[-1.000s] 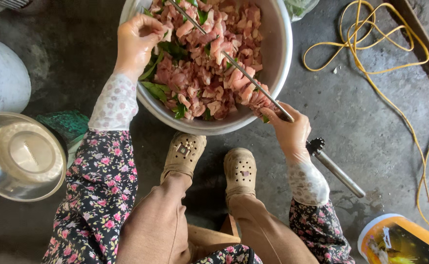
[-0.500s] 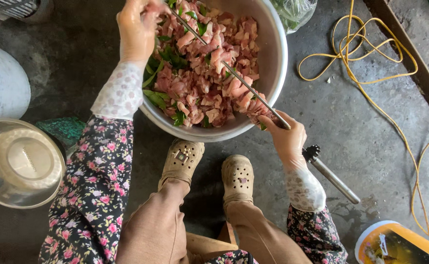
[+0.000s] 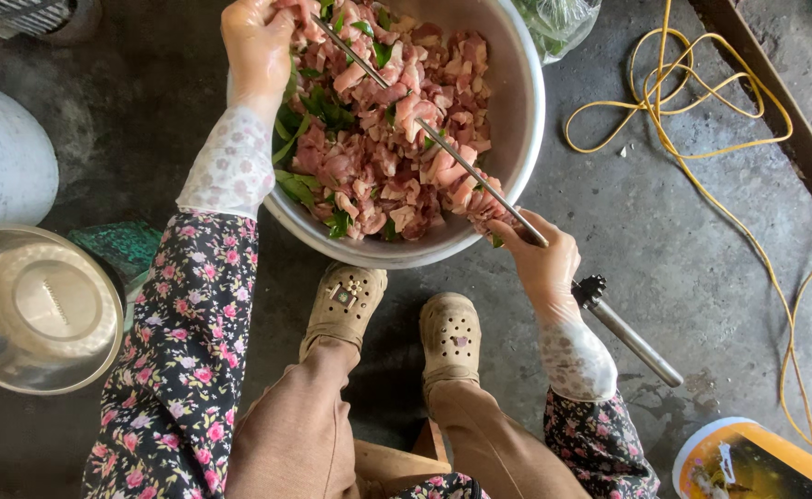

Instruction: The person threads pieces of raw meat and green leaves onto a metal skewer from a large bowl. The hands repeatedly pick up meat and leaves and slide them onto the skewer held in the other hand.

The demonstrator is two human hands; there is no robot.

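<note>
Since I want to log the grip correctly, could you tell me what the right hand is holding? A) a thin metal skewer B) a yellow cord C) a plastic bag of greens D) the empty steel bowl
A: the right hand grips the near end of a thin metal skewer lying across the bowl of meat.

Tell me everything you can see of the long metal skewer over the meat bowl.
The skewer is a thin, straight, shiny metal rod lying diagonally across the big steel bowl. The right hand pinches its near end at the rim; its far end reaches the left hand, which holds pink meat pieces against it. No meat looks threaded along the bare middle.
</note>
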